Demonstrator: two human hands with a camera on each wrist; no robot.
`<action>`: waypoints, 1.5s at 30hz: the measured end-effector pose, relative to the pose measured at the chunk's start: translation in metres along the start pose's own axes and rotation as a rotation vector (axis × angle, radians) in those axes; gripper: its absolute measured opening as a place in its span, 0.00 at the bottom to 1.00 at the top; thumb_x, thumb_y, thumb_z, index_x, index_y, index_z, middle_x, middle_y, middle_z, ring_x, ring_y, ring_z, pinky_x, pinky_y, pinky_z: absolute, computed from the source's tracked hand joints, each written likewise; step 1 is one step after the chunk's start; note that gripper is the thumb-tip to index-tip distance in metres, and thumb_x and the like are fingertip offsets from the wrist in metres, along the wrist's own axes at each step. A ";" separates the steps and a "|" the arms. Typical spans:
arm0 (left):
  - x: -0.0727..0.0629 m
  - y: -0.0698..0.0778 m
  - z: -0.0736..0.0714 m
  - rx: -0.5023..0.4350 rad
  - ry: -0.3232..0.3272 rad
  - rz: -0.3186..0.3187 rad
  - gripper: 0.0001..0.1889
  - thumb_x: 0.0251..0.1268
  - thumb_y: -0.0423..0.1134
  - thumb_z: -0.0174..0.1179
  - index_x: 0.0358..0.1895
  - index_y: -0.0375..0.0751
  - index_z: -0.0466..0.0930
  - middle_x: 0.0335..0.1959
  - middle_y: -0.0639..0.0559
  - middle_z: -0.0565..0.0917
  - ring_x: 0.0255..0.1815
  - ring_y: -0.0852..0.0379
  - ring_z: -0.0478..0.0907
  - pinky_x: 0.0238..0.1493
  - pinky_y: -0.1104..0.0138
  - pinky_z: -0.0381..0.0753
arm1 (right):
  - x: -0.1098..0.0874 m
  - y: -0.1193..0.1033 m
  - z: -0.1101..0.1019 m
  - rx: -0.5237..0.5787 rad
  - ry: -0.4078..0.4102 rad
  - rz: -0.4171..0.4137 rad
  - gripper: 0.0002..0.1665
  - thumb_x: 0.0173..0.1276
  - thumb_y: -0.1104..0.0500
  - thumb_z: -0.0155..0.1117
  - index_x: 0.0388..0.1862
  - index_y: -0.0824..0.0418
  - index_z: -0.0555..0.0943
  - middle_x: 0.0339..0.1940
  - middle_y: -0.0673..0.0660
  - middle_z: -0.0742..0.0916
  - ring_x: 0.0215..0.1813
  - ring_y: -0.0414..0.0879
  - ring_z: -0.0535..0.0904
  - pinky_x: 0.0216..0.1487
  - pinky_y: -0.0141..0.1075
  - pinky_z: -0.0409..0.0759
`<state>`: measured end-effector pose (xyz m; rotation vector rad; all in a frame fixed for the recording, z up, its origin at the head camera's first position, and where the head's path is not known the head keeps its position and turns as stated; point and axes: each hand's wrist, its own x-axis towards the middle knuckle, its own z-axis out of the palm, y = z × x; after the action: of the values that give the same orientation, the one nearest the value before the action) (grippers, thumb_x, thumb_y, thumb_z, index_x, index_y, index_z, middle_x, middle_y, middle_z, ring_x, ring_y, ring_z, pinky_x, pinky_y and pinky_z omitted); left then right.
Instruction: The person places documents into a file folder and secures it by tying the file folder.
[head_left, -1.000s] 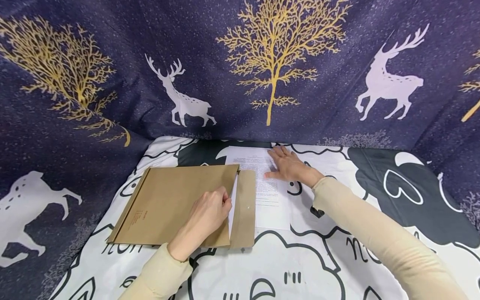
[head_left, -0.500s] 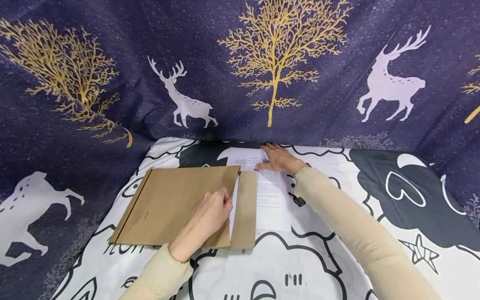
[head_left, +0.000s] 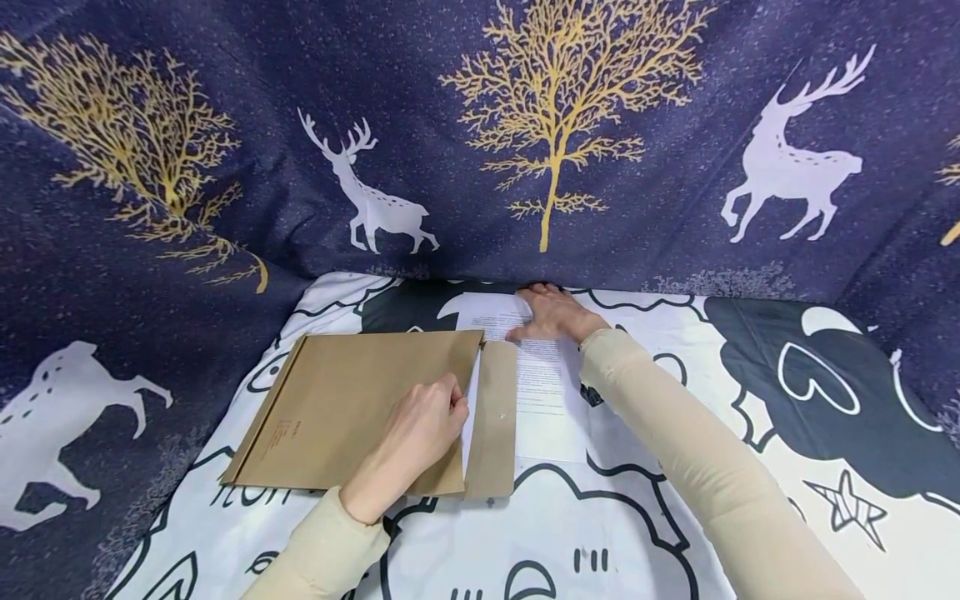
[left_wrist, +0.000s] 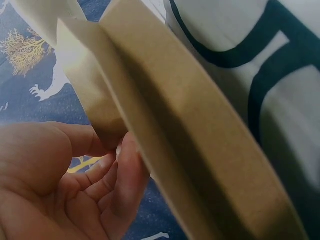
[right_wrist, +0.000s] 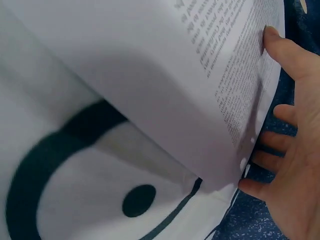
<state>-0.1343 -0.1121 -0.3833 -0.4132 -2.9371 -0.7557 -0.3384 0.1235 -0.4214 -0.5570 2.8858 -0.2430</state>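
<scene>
A brown kraft paper file envelope (head_left: 337, 400) lies on its side, mouth to the right with its flap (head_left: 493, 425) folded out. My left hand (head_left: 423, 421) pinches the upper layer at the mouth between thumb and fingers; the left wrist view shows the raised kraft edge (left_wrist: 95, 90) in that pinch. White paper (head_left: 472, 408) shows inside the mouth. A printed sheet (head_left: 543, 396) lies right of the envelope, partly covered by the flap. My right hand (head_left: 557, 314) is at its far end, fingers spread, thumb (right_wrist: 282, 52) on the print and fingertips along the sheet's edge.
Under everything spreads a white cloth (head_left: 600, 533) with black cartoon drawings. A dark blue curtain (head_left: 465, 167) with deer and golden trees hangs right behind the sheet and also along the left side.
My right hand has slid left and away from me, to the sheet's far edge, then nearly stopped. The left hand keeps its pinch on the envelope, which stays in place.
</scene>
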 end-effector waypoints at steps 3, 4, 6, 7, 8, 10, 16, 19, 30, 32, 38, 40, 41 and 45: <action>0.000 0.001 0.000 -0.005 -0.006 -0.005 0.06 0.68 0.31 0.62 0.32 0.41 0.78 0.19 0.55 0.73 0.20 0.57 0.71 0.22 0.65 0.69 | -0.001 0.001 -0.003 -0.017 0.009 -0.005 0.58 0.57 0.29 0.71 0.79 0.57 0.66 0.76 0.64 0.70 0.78 0.63 0.60 0.77 0.62 0.53; 0.000 0.001 -0.001 -0.008 -0.007 -0.007 0.06 0.68 0.31 0.62 0.32 0.41 0.78 0.19 0.55 0.73 0.20 0.57 0.71 0.22 0.65 0.69 | -0.002 0.001 -0.004 -0.023 0.011 -0.004 0.59 0.56 0.29 0.71 0.79 0.57 0.66 0.75 0.64 0.71 0.77 0.63 0.61 0.76 0.62 0.54; 0.001 0.002 -0.001 -0.012 -0.013 -0.013 0.05 0.68 0.31 0.62 0.32 0.40 0.78 0.19 0.55 0.73 0.20 0.57 0.71 0.22 0.66 0.69 | -0.003 0.001 -0.005 -0.029 0.017 0.007 0.61 0.54 0.29 0.73 0.80 0.58 0.65 0.74 0.66 0.71 0.77 0.64 0.61 0.76 0.62 0.54; 0.001 0.002 -0.001 -0.012 -0.016 -0.016 0.05 0.69 0.32 0.62 0.33 0.40 0.78 0.19 0.55 0.73 0.20 0.57 0.71 0.21 0.66 0.69 | -0.003 0.001 -0.006 -0.036 0.021 0.015 0.63 0.53 0.29 0.74 0.80 0.59 0.64 0.73 0.67 0.71 0.76 0.64 0.62 0.76 0.62 0.55; 0.001 0.002 -0.001 -0.011 -0.019 -0.018 0.05 0.69 0.32 0.62 0.33 0.40 0.78 0.19 0.55 0.73 0.20 0.58 0.71 0.21 0.66 0.69 | -0.004 0.001 -0.006 -0.039 0.026 0.026 0.65 0.51 0.28 0.75 0.79 0.61 0.64 0.73 0.68 0.71 0.76 0.65 0.62 0.75 0.62 0.56; 0.000 0.002 -0.001 -0.011 -0.021 -0.020 0.05 0.69 0.32 0.62 0.33 0.40 0.78 0.19 0.55 0.73 0.20 0.58 0.71 0.21 0.66 0.68 | -0.005 0.001 -0.007 -0.044 0.038 0.046 0.67 0.49 0.28 0.76 0.78 0.63 0.64 0.71 0.70 0.71 0.75 0.66 0.63 0.75 0.61 0.57; 0.000 0.002 -0.001 -0.023 -0.017 -0.022 0.06 0.69 0.32 0.63 0.32 0.41 0.78 0.19 0.55 0.73 0.19 0.58 0.70 0.21 0.67 0.68 | -0.010 -0.001 -0.006 -0.029 0.094 0.060 0.64 0.48 0.31 0.81 0.72 0.69 0.68 0.66 0.70 0.76 0.69 0.65 0.70 0.72 0.59 0.64; 0.000 0.002 -0.001 -0.022 -0.018 -0.024 0.06 0.69 0.32 0.63 0.33 0.41 0.78 0.19 0.55 0.73 0.19 0.58 0.70 0.20 0.67 0.68 | -0.016 -0.001 -0.007 -0.016 0.128 0.047 0.58 0.52 0.36 0.82 0.70 0.69 0.69 0.63 0.70 0.78 0.66 0.65 0.74 0.70 0.59 0.67; 0.001 0.002 0.000 -0.033 -0.039 -0.020 0.05 0.70 0.33 0.63 0.34 0.40 0.78 0.19 0.55 0.72 0.17 0.60 0.69 0.18 0.69 0.68 | -0.049 0.014 -0.005 0.165 0.231 0.013 0.25 0.70 0.61 0.70 0.61 0.73 0.79 0.56 0.69 0.84 0.55 0.62 0.82 0.59 0.53 0.78; 0.002 0.002 0.000 -0.034 -0.041 -0.017 0.05 0.70 0.33 0.63 0.34 0.39 0.78 0.19 0.55 0.72 0.17 0.60 0.69 0.18 0.68 0.68 | -0.055 0.018 -0.007 0.200 0.224 0.002 0.21 0.70 0.62 0.69 0.56 0.76 0.82 0.58 0.71 0.84 0.53 0.62 0.83 0.59 0.53 0.78; 0.001 0.000 0.000 -0.034 -0.033 -0.020 0.05 0.70 0.33 0.62 0.34 0.40 0.78 0.18 0.55 0.72 0.17 0.59 0.69 0.18 0.68 0.68 | -0.073 0.028 -0.017 0.277 0.151 -0.043 0.28 0.72 0.64 0.66 0.66 0.77 0.75 0.41 0.69 0.88 0.32 0.53 0.82 0.42 0.49 0.83; 0.001 0.000 0.000 -0.036 -0.031 -0.016 0.05 0.70 0.33 0.62 0.34 0.40 0.78 0.18 0.55 0.72 0.17 0.59 0.69 0.18 0.68 0.68 | -0.081 0.032 -0.020 0.309 0.125 -0.050 0.33 0.72 0.64 0.67 0.72 0.74 0.69 0.26 0.62 0.84 0.24 0.48 0.76 0.29 0.43 0.76; 0.001 0.000 0.000 -0.037 -0.031 -0.015 0.05 0.70 0.33 0.62 0.34 0.39 0.78 0.18 0.55 0.72 0.17 0.59 0.69 0.18 0.68 0.68 | -0.084 0.034 -0.022 0.321 0.109 -0.051 0.30 0.72 0.64 0.66 0.70 0.74 0.72 0.21 0.59 0.81 0.21 0.46 0.71 0.26 0.41 0.73; 0.000 0.000 0.000 -0.042 -0.039 -0.018 0.05 0.71 0.33 0.62 0.34 0.39 0.78 0.18 0.55 0.72 0.17 0.59 0.69 0.18 0.68 0.67 | -0.099 0.046 -0.026 0.342 0.067 -0.038 0.17 0.72 0.64 0.67 0.54 0.73 0.82 0.22 0.55 0.82 0.22 0.44 0.70 0.27 0.37 0.69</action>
<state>-0.1343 -0.1121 -0.3828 -0.4098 -2.9693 -0.8217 -0.2697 0.2070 -0.3895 -0.5477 2.8047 -0.7561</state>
